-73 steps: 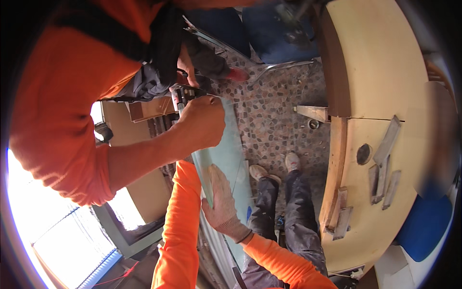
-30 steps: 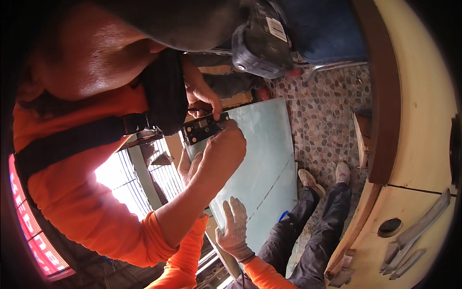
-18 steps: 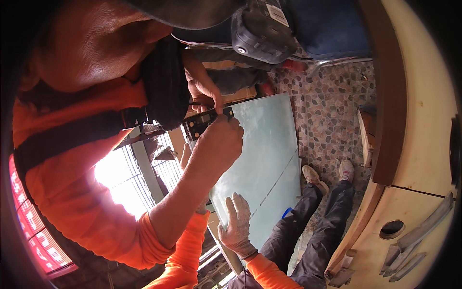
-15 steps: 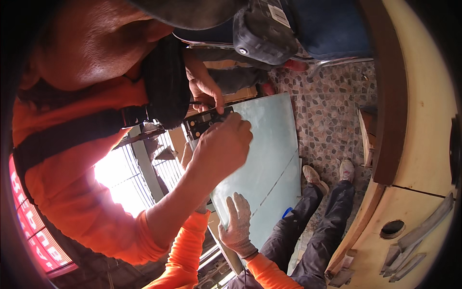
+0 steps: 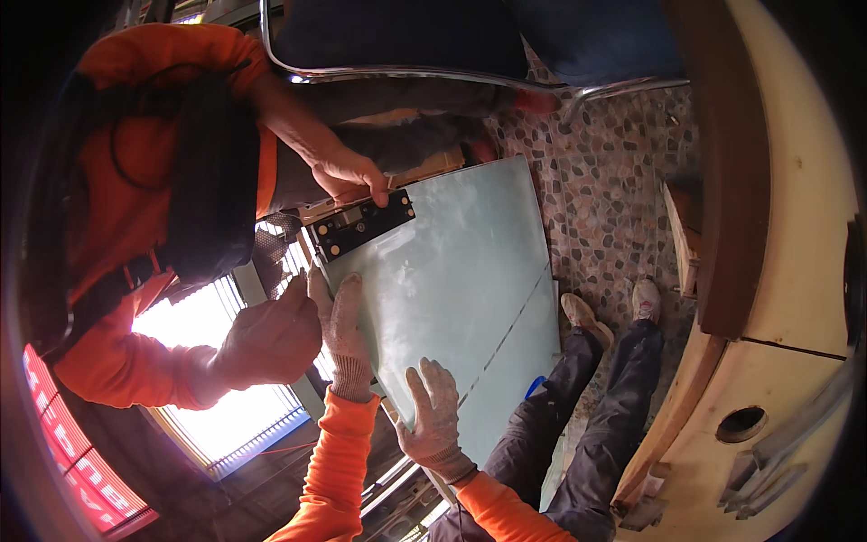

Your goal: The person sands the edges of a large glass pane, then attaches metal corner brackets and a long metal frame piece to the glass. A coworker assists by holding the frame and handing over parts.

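Observation:
A pale greenish glass panel (image 5: 452, 271) stretches out in front of me. My left hand (image 5: 348, 334), in a knit glove, grips the panel's left edge, one digit over the surface and the others outside the edge. My gloved right hand (image 5: 433, 420) lies flat on the near part of the panel, fingers stretched out. At the far left corner sits a black rectangular fitting (image 5: 366, 226) with round brass-coloured spots. A co-worker's bare hand (image 5: 348, 176) touches its far side. The co-worker's other hand (image 5: 275, 334) is closed beside my left hand; what it holds, if anything, is unclear.
Dark seats (image 5: 397, 41) with metal rails stand at the back. The floor (image 5: 623, 172) is stone-patterned. A cream wooden surface (image 5: 786, 406) with a round hole and grey strips is at right. A person's dark-trousered legs (image 5: 623, 397) stand beside the panel.
The co-worker has leaned back to the left, and one bare hand has moved off the black fitting toward the near left. My left hand now shows more fully; my right stays on the panel.

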Action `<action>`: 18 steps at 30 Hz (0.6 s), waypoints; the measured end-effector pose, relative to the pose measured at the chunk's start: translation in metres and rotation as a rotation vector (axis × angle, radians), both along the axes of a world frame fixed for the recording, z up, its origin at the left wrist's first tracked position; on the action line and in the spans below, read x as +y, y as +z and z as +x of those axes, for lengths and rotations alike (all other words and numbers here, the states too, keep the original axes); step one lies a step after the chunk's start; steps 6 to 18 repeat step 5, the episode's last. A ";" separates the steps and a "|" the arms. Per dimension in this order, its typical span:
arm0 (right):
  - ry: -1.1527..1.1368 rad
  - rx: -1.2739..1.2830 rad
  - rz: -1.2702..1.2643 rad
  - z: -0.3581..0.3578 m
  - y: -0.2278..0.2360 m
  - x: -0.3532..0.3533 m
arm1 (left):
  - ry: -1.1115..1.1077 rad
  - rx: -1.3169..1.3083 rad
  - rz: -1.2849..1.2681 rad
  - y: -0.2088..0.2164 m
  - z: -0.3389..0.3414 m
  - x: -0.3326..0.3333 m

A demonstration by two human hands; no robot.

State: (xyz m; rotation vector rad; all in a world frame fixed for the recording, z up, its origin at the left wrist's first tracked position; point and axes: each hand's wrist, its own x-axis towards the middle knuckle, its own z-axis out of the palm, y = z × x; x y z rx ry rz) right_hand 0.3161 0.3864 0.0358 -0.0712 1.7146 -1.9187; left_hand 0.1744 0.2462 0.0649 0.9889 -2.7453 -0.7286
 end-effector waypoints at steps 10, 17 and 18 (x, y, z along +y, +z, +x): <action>0.004 -0.030 -0.030 -0.002 -0.002 0.002 | 0.067 0.187 0.409 -0.014 0.040 -0.040; 0.004 -0.030 -0.030 -0.002 -0.002 0.002 | 0.067 0.187 0.409 -0.014 0.040 -0.040; 0.004 -0.030 -0.030 -0.002 -0.002 0.002 | 0.067 0.187 0.409 -0.014 0.040 -0.040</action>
